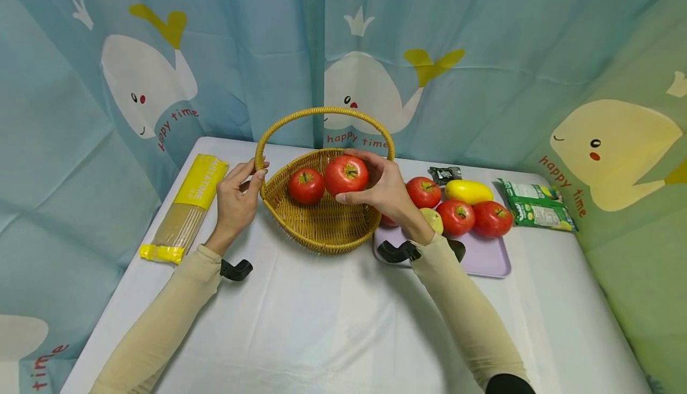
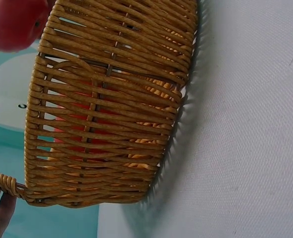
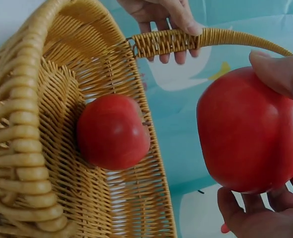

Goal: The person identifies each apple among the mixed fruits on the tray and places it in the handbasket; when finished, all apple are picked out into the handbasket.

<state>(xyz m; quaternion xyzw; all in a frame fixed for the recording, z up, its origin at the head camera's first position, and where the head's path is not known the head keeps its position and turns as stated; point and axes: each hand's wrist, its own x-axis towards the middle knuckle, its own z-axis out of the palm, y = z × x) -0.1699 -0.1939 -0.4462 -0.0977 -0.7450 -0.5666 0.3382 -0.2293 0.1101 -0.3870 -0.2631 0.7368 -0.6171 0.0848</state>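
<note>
A: Status, R hand?

B: Right hand (image 1: pixel 383 194) grips a red tomato (image 1: pixel 346 174), thumb below and fingers over the top, held above the wicker basket (image 1: pixel 322 227). Tomato is large, glossy, green calyx facing up. A second tomato (image 1: pixel 306 186) lies inside the basket, against the wall on the left hand's side.

A: L hand?

B: Left hand (image 1: pixel 236 197) grasps the basket handle (image 1: pixel 324 112) at its base; fingers curl round it per right wrist view.

A: Basket spec?

B: Golden-brown weave, oval, arched handle, sits on white table (image 1: pixel 333 322).

A: Readable text?

B: Yellow pasta pack (image 1: pixel 188 206) left of the basket, label approx. "PASTATIME", too small to confirm. Curtain (image 1: pixel 161 54) reads "happy time". Green packet (image 1: pixel 537 203) print illegible. More tomatoes (image 1: pixel 467 212) and a yellow fruit (image 1: pixel 469 191) on the lilac tray (image 1: pixel 488 260).
</note>
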